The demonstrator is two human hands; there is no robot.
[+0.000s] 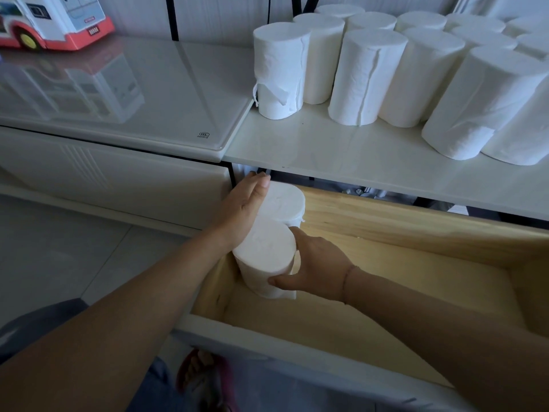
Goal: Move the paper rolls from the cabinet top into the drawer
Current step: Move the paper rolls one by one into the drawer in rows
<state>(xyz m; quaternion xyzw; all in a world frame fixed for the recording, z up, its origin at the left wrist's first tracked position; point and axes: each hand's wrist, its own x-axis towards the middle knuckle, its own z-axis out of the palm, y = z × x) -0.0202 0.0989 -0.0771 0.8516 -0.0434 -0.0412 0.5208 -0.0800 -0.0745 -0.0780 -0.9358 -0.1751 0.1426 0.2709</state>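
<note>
Several white paper rolls (368, 75) stand upright on the white cabinet top (341, 156) at the upper right. Below it a pale wooden drawer (371, 292) is pulled out. Two rolls stand in its far left corner. My right hand (312, 266) grips the nearer roll (264, 257) from its right side. My left hand (243, 203) lies flat, fingers together, against the left side of the farther roll (285, 203) and touches the nearer one too.
A lower glossy cabinet (127, 93) lies to the left with a red and white toy bus (50, 19) on it. Grey tiled floor (59, 248) is at lower left. A foot in a pink sandal (202, 373) shows below the drawer's white front (267, 346).
</note>
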